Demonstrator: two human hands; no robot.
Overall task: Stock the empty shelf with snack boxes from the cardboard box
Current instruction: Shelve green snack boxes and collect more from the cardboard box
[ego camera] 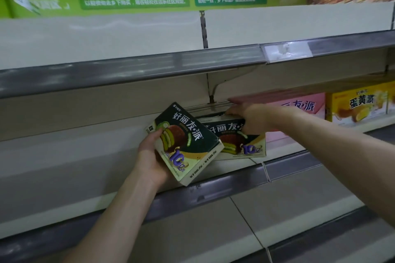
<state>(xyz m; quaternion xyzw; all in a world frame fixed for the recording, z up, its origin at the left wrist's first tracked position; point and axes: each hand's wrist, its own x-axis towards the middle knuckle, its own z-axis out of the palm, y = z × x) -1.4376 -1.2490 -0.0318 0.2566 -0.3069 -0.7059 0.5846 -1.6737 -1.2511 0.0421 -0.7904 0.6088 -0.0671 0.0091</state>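
Observation:
My left hand (150,156) grips a dark green snack box (188,141) by its left edge and holds it tilted in front of the middle shelf (89,162). A second dark green snack box (237,141) stands on that shelf just to the right, partly behind the tilted one. My right hand (250,118) rests on this box's top right corner with the fingers curled over its upper edge. The cardboard box is out of view.
Pink snack boxes (303,107) and yellow snack boxes (357,104) stand on the same shelf to the right. Bare white shelf boards run above (106,40) and below (288,200), each with a grey price rail (213,194) along its front. A green wall banner (136,2) hangs above.

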